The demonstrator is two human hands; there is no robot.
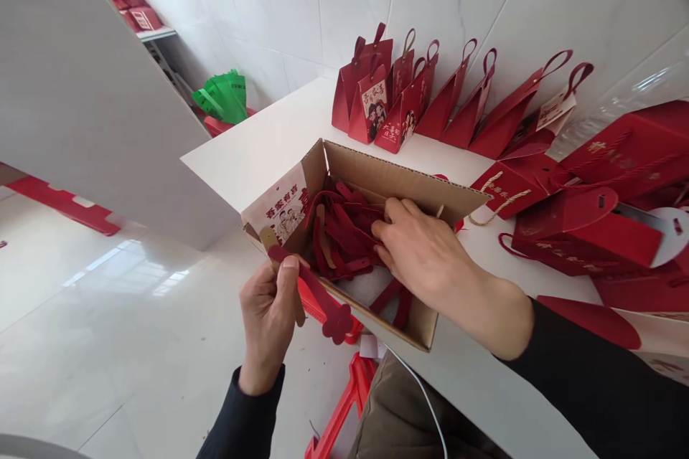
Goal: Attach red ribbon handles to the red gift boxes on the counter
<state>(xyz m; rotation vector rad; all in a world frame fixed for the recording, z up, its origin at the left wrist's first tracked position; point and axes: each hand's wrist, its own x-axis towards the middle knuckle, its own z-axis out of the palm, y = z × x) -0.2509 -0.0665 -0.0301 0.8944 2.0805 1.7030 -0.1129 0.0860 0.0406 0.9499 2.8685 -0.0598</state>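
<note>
Inside the cardboard box by the white table, red straps lie heaped, partly hidden behind my curled right hand, whose grip I can't tell. Above pale floor, my left hand pinches a flower-ended strap.

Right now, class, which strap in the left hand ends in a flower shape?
The red strap in the left hand: its lower end spreads into petals. The tan strap held with it shows no flower.

And the right hand dips in, its grip hidden! Straps cover much of the box floor; both sleeves run out of frame.
</note>
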